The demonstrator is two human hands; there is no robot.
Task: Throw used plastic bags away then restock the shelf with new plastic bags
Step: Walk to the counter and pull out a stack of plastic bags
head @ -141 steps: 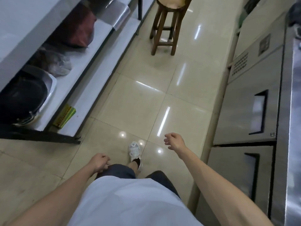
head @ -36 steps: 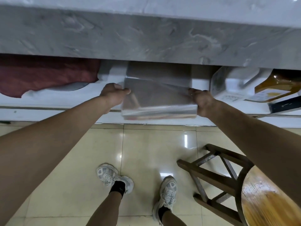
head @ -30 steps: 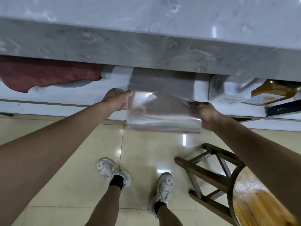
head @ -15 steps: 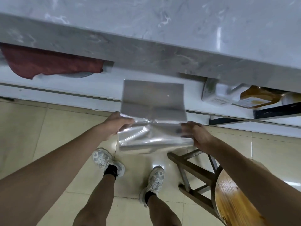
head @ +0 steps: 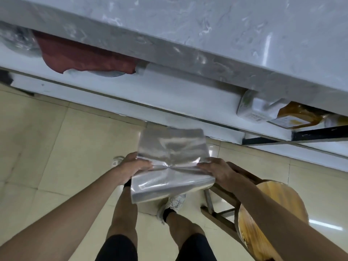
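Clear plastic in both hands, held out over the floor.

From the head camera: the stack of plastic bags (head: 172,162) sits in mid-air in front of the shelf (head: 169,91), clear of its edge and above the tiled floor (head: 56,147). Left hand (head: 134,167) has its grip curled round the stack's left edge; right hand (head: 218,171) clamps the right edge, fingers lying over the top. The film creases between the two grips. On the shelf lie a dark red cloth (head: 84,55) and a white jug (head: 258,108). A wooden stool (head: 263,213) stands under the right forearm.
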